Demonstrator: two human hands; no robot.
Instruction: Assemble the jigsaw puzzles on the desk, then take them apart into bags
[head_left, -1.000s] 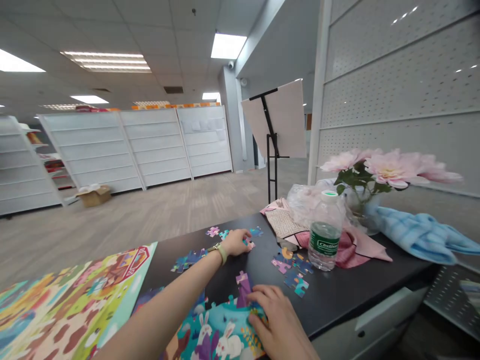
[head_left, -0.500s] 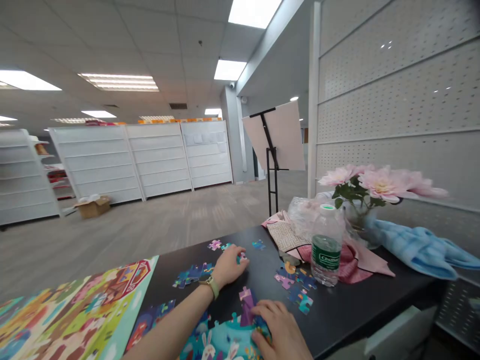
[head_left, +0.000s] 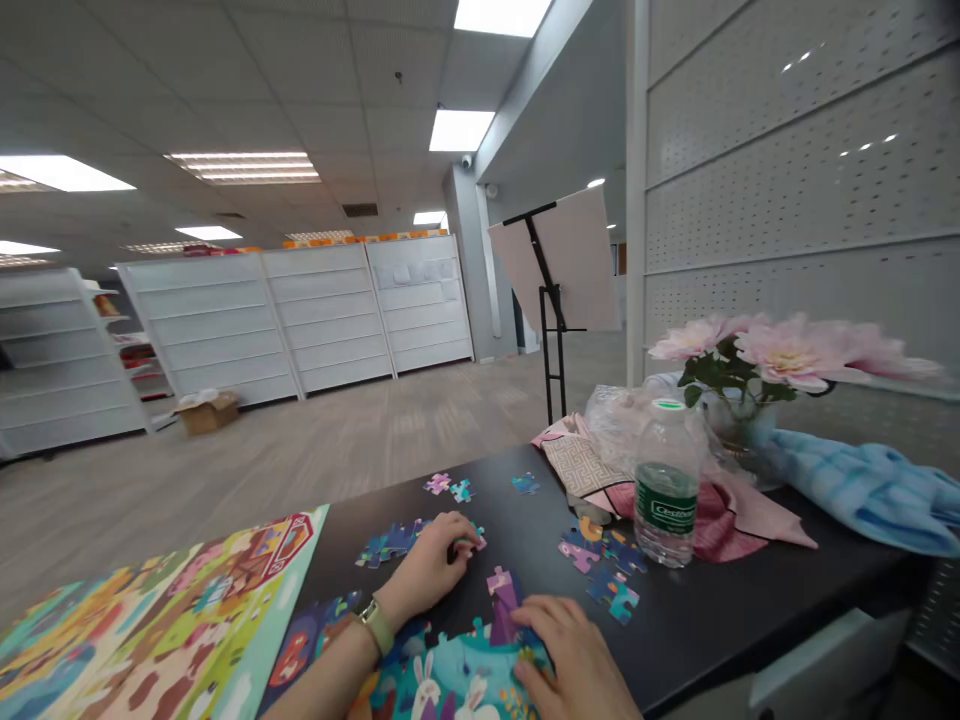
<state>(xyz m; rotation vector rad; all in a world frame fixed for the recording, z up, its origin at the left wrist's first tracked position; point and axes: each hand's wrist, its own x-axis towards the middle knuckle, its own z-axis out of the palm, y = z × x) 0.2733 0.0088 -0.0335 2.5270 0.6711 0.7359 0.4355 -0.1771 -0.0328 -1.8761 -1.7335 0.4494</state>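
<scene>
My left hand (head_left: 427, 565), a band on its wrist, is on the black tabletop (head_left: 697, 625), with its fingertips pinching a small jigsaw piece (head_left: 472, 543). Just left of it lies a cluster of blue jigsaw pieces (head_left: 394, 543). My right hand (head_left: 577, 655) rests on the edge of an assembled puzzle section (head_left: 442, 680) showing rabbits, its fingers covering a blue-green area. A purple piece (head_left: 504, 600) stands out from that section, beside my right hand. More loose pieces (head_left: 604, 565) lie to the right. A bright printed puzzle picture (head_left: 172, 610) spreads at the lower left.
A water bottle (head_left: 666, 497) stands at the table's far right, by pink cloth (head_left: 720, 525), a plastic bag (head_left: 615, 420) and a vase of pink flowers (head_left: 750, 400). A blue cloth (head_left: 870, 490) lies beyond. White shelving (head_left: 300, 320) and an easel (head_left: 559, 260) stand across the floor.
My left hand has drawn back toward me, with the small piece still at its fingertips. My right hand stays on the puzzle. The view has tilted slightly.
</scene>
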